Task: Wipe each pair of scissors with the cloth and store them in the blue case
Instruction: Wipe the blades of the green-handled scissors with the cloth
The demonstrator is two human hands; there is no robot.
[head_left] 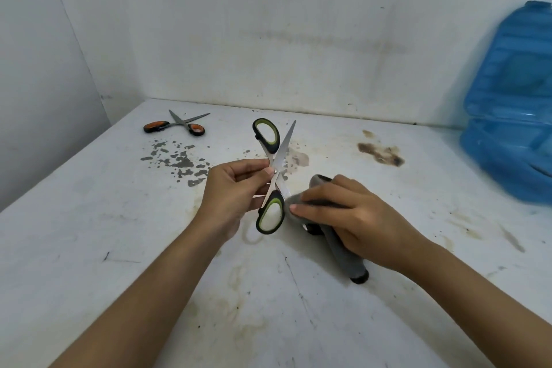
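My left hand (pixel 236 188) has a pinch grip at the pivot of the green-handled scissors (pixel 273 176), held up above the desk (pixel 119 218), blades spread open in an X. My right hand (pixel 343 212) grips the grey cloth (pixel 337 239), fingers curled over it, cloth touching the lower blade. Orange-handled scissors (pixel 176 125) lie open on the desk, far left, well apart. Blue case (pixel 507 116) sits open at the right edge, lid up against the wall (pixel 268 24).
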